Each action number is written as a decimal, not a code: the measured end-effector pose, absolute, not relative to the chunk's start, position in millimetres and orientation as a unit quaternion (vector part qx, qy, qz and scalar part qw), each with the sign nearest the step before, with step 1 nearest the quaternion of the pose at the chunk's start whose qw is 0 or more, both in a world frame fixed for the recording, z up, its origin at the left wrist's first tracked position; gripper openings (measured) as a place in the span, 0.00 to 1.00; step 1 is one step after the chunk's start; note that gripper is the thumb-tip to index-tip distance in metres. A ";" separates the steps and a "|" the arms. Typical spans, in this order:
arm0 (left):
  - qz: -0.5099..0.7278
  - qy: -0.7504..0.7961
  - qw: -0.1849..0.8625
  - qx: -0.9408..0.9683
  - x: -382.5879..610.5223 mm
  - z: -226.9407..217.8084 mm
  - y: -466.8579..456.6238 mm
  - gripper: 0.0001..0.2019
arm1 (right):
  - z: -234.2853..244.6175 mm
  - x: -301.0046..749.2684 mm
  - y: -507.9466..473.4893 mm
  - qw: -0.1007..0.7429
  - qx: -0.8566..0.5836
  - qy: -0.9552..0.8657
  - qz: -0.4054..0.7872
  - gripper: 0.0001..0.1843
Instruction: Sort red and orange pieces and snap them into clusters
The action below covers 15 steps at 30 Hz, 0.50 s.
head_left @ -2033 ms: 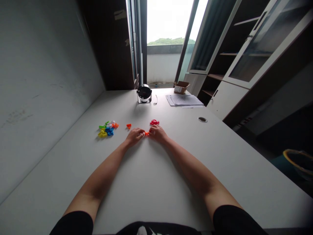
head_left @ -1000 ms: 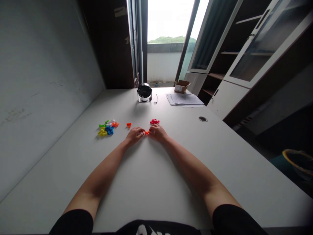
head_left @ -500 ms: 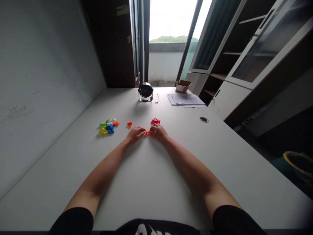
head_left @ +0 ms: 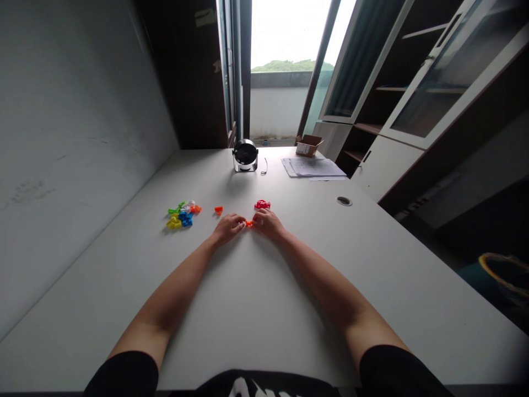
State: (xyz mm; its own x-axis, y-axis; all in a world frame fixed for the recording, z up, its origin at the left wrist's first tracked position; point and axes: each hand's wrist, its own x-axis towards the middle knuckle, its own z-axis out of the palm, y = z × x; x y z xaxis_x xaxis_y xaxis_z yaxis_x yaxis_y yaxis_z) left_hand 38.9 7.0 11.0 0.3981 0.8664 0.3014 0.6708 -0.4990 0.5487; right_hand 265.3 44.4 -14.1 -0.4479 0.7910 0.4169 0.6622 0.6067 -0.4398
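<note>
A small orange plastic piece (head_left: 248,223) sits between my left hand (head_left: 228,227) and my right hand (head_left: 268,223) on the white desk (head_left: 256,286). Fingertips of both hands press it from either side, and they hide most of it. Just beyond my right hand lies a red plastic piece (head_left: 262,204). A separate orange piece (head_left: 219,210) rests beyond my left hand. Further left is a heap of yellow, blue, green, white and orange plastic pieces (head_left: 182,216).
A round black-and-silver desk fan (head_left: 245,155) and a thin cable stand at the desk's far end. Papers (head_left: 313,167) and a small cardboard box (head_left: 308,146) lie to its right. The desk has a cable grommet (head_left: 344,201). A wall runs along its left side, with cabinets on the right.
My hands stay together on the orange piece. The whole view has shifted slightly, with the desk items sitting a little higher and smaller than before.
</note>
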 end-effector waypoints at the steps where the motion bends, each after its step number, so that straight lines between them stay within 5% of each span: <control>1: 0.282 0.471 0.173 0.818 38.9 11.1 7.0 0.11 | -14.2 265.3 44.5 0.301 -0.431 -0.844 0.107 0.05; 15: 0.285 0.465 0.165 0.822 38.3 9.0 8.6 0.11 | -13.8 265.2 43.8 0.304 -0.434 -0.842 0.104 0.04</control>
State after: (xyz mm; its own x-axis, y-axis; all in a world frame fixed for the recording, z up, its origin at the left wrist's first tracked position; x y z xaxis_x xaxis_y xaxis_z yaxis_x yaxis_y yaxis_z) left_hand 38.3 8.6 9.0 0.4052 0.8578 0.3162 0.6700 -0.5139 0.5357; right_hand 265.2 43.8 -13.8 -0.4379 0.7939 0.4219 0.6676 0.6015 -0.4388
